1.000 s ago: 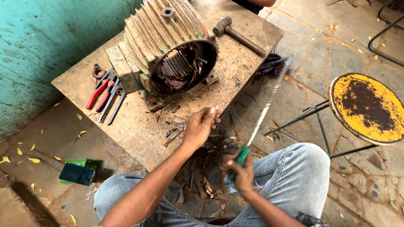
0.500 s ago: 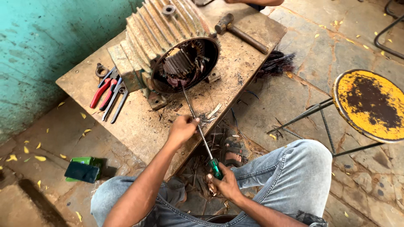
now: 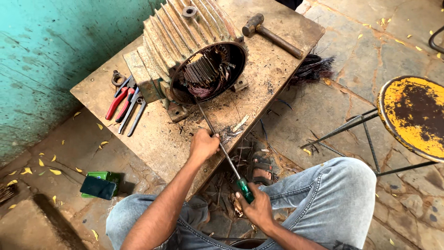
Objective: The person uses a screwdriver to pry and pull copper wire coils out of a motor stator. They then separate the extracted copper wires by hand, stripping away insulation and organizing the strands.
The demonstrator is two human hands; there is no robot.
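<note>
A large finned motor housing (image 3: 185, 32) lies on its side on a low wooden table (image 3: 152, 139), its open end showing copper windings (image 3: 208, 74). A long screwdriver (image 3: 217, 139) with a green handle reaches from my lap into the lower rim of that opening. My right hand (image 3: 256, 208) grips the green handle. My left hand (image 3: 203, 143) is closed around the metal shaft partway along, just above the table's front edge. My knees in blue jeans frame the bottom of the view.
Red-handled pliers (image 3: 119, 102) and spanners (image 3: 136, 115) lie left of the housing. A hammer (image 3: 270, 32) rests at the table's far right. A bundle of dark wire (image 3: 312, 69) lies on the stone floor. A yellow rusty stool (image 3: 411, 115) stands to the right. A green box (image 3: 99, 185) sits near my left knee.
The screwdriver swung from pointing up to the right, away from the table, down into the housing opening. My left hand moved onto its shaft and took hold.
</note>
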